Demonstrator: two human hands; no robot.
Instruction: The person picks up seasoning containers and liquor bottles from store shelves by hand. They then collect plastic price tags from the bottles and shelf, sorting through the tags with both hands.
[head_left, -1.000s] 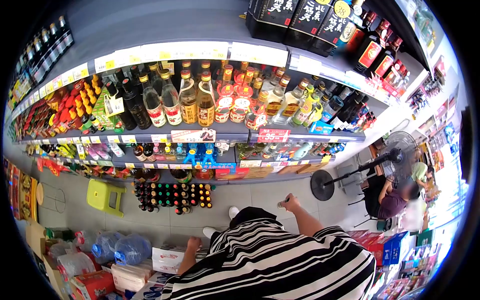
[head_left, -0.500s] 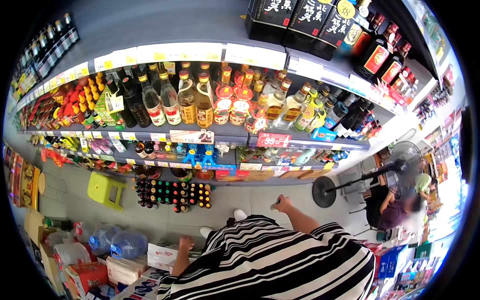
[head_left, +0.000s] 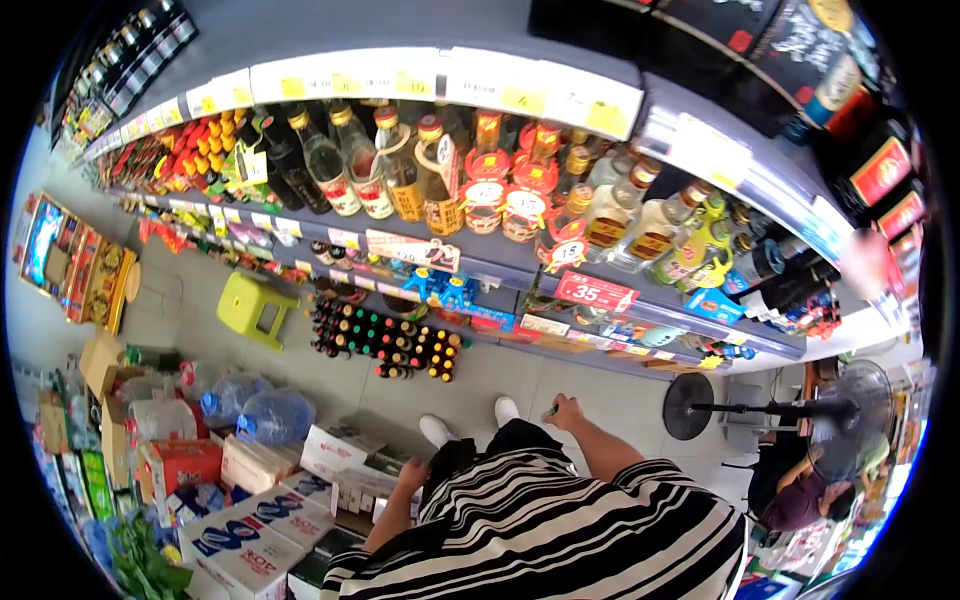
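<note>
My right hand [head_left: 566, 412] is in front of my body above the tiled floor, its fingers closed round a small dark object [head_left: 551, 410], too small to name. My left hand [head_left: 411, 473] hangs at my side, fingers curled in, with nothing visible in it. Just beside it is an opened white carton [head_left: 335, 452]. In front of me, a long shelf holds glass liquor bottles [head_left: 438, 180], some with red neck tags. Below it, several rows of dark bottles with coloured caps [head_left: 385, 340] stand on the floor.
A green plastic stool [head_left: 256, 308] stands left of the floor bottles. Large clear water jugs [head_left: 275, 415] and cartons [head_left: 255, 530] crowd the left side. To the right are a pedestal fan [head_left: 690, 406] and a seated person in a purple top [head_left: 795, 505].
The view has turned and moved closer to the shelf, and my feet have shifted. My left hand is now nearer my body; my right hand keeps its small object.
</note>
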